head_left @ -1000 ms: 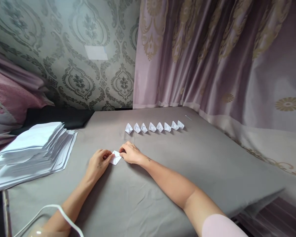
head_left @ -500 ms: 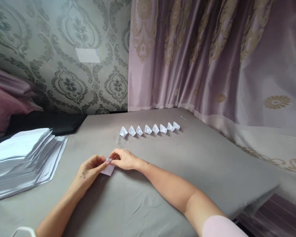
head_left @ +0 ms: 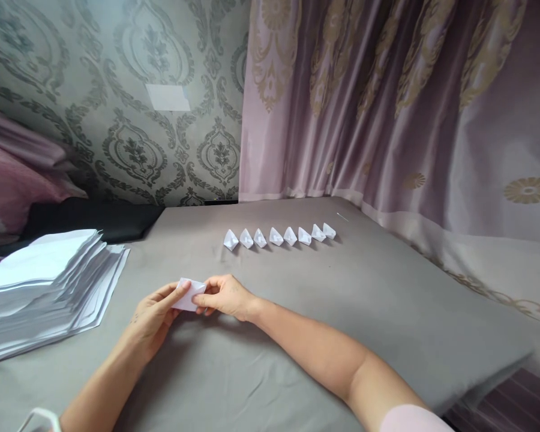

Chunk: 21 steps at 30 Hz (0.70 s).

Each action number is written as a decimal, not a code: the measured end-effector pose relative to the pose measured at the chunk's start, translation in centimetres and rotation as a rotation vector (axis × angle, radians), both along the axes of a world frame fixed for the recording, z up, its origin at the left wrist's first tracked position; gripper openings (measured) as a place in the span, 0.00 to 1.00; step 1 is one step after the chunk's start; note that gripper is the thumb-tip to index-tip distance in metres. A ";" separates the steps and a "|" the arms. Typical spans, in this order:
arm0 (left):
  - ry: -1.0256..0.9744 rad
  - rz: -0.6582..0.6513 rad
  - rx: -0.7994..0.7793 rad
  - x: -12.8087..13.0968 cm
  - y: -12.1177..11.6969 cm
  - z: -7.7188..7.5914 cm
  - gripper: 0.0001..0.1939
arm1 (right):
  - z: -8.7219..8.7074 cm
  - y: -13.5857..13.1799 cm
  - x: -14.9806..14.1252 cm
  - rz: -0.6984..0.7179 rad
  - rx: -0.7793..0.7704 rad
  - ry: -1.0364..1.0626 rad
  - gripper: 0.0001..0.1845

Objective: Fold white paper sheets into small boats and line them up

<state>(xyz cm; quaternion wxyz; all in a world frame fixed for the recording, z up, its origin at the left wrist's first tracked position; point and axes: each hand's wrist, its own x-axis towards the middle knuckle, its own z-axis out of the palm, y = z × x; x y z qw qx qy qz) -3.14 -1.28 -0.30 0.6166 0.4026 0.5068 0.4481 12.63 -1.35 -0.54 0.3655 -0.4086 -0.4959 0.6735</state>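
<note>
A small folded square of white paper [head_left: 186, 298] is held between both hands, a little above the grey cloth. My left hand [head_left: 155, 312] pinches its left side, thumb on top and fingers beneath. On the right edge my right hand [head_left: 228, 297] grips the same paper between thumb and fingers. Beyond the hands, several small white folded paper boats [head_left: 276, 237] stand in a row, apart from both hands.
A tall stack of white paper sheets [head_left: 49, 288] lies at the left, with a black item [head_left: 99, 219] behind it. A thin white stick [head_left: 342, 216] lies far right on the grey cloth [head_left: 342, 324]. Patterned curtains [head_left: 342, 120] hang behind. Something white and curved [head_left: 40, 414] shows bottom left.
The folded paper lay flat on the cloth; both hands have lifted and turned it, and now grip its two sides. The camera view has shifted slightly. The row of boats stayed put.
</note>
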 end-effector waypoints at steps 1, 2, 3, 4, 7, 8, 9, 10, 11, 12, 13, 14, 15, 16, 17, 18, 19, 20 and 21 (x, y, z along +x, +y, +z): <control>0.015 -0.005 0.016 0.0 -0.1 0.0 0.18 | 0.0 -0.1 -0.1 0.003 -0.010 0.001 0.16; 0.038 -0.005 0.036 0.0 -0.2 0.1 0.18 | 0.0 -0.2 -0.1 0.007 -0.011 -0.017 0.16; 0.071 -0.003 0.060 0.1 -0.3 0.1 0.17 | -0.1 -0.3 -0.1 0.007 0.003 -0.054 0.16; 0.111 -0.001 0.087 0.1 -0.4 0.2 0.17 | -0.1 -0.3 -0.1 -0.007 0.033 -0.110 0.17; 0.246 0.011 0.155 0.1 -0.7 0.5 0.18 | -0.4 -0.3 0.1 -0.106 0.197 -0.276 0.22; 0.280 0.013 0.170 0.1 -0.8 0.6 0.18 | -0.5 -0.2 0.2 -0.132 0.243 -0.285 0.22; 0.302 0.009 0.178 0.1 -0.9 0.7 0.18 | -0.6 -0.1 0.2 -0.144 0.267 -0.267 0.22; 0.317 0.007 0.181 0.1 -1.0 0.8 0.19 | -0.6 0.0 0.2 -0.145 0.271 -0.231 0.21; 0.327 0.008 0.180 0.2 -1.0 0.8 0.19 | -0.7 0.1 0.2 -0.139 0.258 -0.187 0.20; 0.332 0.013 0.176 0.2 -1.0 0.9 0.19 | -0.7 0.2 0.2 -0.134 0.234 -0.144 0.19; 0.334 0.020 0.171 0.2 -1.1 1.0 0.19 | -0.7 0.3 0.2 -0.137 0.209 -0.110 0.19; 0.333 0.032 0.164 0.3 -1.1 1.0 0.19 | -0.6 0.4 0.3 -0.149 0.188 -0.088 0.19; 0.327 0.042 0.156 0.3 -1.1 1.1 0.19 | -0.6 0.5 0.3 -0.167 0.173 -0.074 0.18; 0.318 0.050 0.148 0.4 -1.0 1.2 0.20 | -0.4 0.6 0.3 -0.187 0.159 -0.066 0.17; 0.305 0.051 0.136 0.4 -1.0 1.3 0.21 | -0.3 0.6 0.4 -0.205 0.145 -0.064 0.16; 0.286 0.050 0.121 0.4 -1.0 1.3 0.22 | -0.1 0.7 0.5 -0.222 0.131 -0.063 0.14; 0.265 0.046 0.105 0.4 -1.0 1.4 0.22 | 0.1 0.7 0.5 -0.236 0.114 -0.063 0.13; 0.240 0.038 0.093 0.4 -1.0 1.4 0.22 | 0.3 0.7 0.6 -0.246 0.095 -0.062 0.11; 0.212 0.034 0.082 0.4 -1.0 1.4 0.22 | 0.5 0.7 0.6 -0.255 0.076 -0.057 0.09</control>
